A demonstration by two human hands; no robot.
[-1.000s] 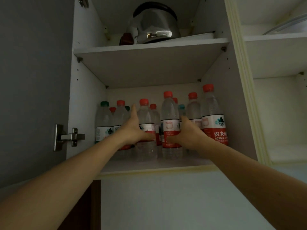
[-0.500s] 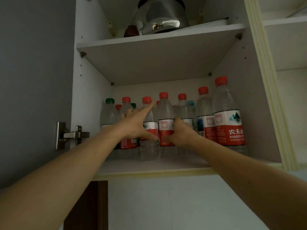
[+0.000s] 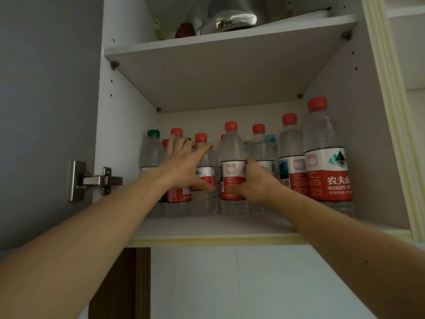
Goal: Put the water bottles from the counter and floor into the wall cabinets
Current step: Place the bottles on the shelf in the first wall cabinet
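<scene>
Both my arms reach up from the bottom corners of the frame into the open wall cabinet, meeting near the middle of the picture.

My left hand is spread wide, fingers straight and fanned. The fingertips lie against the upper parts of the red-capped bottles left of centre, and the thumb stretches down and right across the label of the next bottle. The hand presses flat and clamps nothing.

My right hand is wrapped round the centre bottle from its right side: the thumb lies across the front of the red label, and the fingers curl behind, out of sight. The bottle stands upright on the lower shelf.

The other bottles stand upright in rows on that same shelf. A green-capped one is at the far left, a blue-capped one sits behind, right of centre, and two larger-looking red-capped ones are at the right, nearest the front edge.

On the upper shelf, at the top of the frame, sits a shiny metal pot. A metal hinge shows at mid left.
</scene>
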